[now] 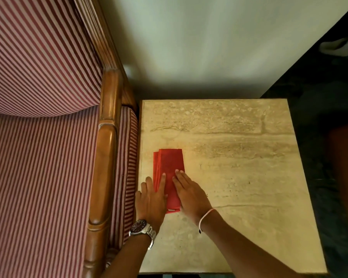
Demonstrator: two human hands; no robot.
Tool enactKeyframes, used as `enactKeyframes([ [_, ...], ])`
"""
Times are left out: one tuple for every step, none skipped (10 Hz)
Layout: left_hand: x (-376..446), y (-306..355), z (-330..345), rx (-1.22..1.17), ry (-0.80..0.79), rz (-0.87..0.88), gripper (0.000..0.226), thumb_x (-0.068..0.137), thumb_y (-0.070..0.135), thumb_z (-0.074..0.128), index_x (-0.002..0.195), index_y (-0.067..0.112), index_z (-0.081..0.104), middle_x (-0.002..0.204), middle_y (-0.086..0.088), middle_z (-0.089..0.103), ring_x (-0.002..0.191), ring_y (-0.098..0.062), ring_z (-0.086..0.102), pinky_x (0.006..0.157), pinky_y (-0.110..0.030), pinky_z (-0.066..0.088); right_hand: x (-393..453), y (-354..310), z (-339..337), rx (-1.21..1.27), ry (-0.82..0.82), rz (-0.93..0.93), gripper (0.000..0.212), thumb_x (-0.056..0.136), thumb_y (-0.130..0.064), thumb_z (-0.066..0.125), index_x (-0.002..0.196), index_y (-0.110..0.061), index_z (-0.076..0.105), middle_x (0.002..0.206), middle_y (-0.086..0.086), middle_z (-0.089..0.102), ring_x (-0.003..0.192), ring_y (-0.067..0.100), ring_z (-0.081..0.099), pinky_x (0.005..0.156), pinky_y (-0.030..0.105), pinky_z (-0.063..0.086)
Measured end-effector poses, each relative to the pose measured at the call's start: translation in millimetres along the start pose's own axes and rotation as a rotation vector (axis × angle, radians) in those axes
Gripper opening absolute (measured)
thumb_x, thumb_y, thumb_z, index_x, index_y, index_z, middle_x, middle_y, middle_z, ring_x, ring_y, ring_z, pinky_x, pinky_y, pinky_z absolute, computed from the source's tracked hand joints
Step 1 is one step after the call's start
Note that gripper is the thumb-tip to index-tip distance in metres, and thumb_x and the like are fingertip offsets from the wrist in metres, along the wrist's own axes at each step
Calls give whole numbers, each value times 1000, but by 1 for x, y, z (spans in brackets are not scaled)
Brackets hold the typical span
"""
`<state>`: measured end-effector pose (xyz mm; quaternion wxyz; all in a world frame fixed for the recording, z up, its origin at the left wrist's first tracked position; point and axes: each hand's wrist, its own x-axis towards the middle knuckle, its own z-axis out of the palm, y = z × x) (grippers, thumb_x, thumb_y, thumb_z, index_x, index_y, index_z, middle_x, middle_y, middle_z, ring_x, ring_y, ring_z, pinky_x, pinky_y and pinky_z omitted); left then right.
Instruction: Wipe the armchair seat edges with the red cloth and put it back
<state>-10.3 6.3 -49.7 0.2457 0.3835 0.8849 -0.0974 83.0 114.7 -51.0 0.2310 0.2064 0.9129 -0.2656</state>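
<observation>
Cloth (169, 175) folded flat on table (239, 177), lower centre; both hands, left (151, 199) and right (191, 195), splayed flat, gripping nothing — pinch near edge before lifting toward armchair (48, 157).

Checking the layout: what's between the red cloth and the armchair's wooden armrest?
In the head view, bare table edge, then the striped side panel, separate red cloth and armrest.

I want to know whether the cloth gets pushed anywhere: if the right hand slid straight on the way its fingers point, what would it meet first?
More of the red cloth under the right hand, then bare table; beyond that the way looks free.
</observation>
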Motion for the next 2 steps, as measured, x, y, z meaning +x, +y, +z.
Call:
enactKeyframes([
  [6, -3, -26, 55, -91, 28, 66, 101, 47, 40, 158, 30, 13, 143, -12, 38, 127, -27, 43, 103, -41, 45, 7, -11, -26, -2, -108, 66, 78, 93, -22, 67, 159, -8, 27, 172, 12, 14, 159, 28, 18, 124, 44, 33],
  [13, -1, -68, 64, -93, 60, 65, 98, 47, 46, 155, 29, 21, 144, -13, 37, 130, -29, 43, 104, -43, 42, 16, -22, -79, -12, -127, 65, 65, 95, -20, 62, 155, -12, 36, 164, 15, 32, 150, 34, 34, 117, 47, 41],
])
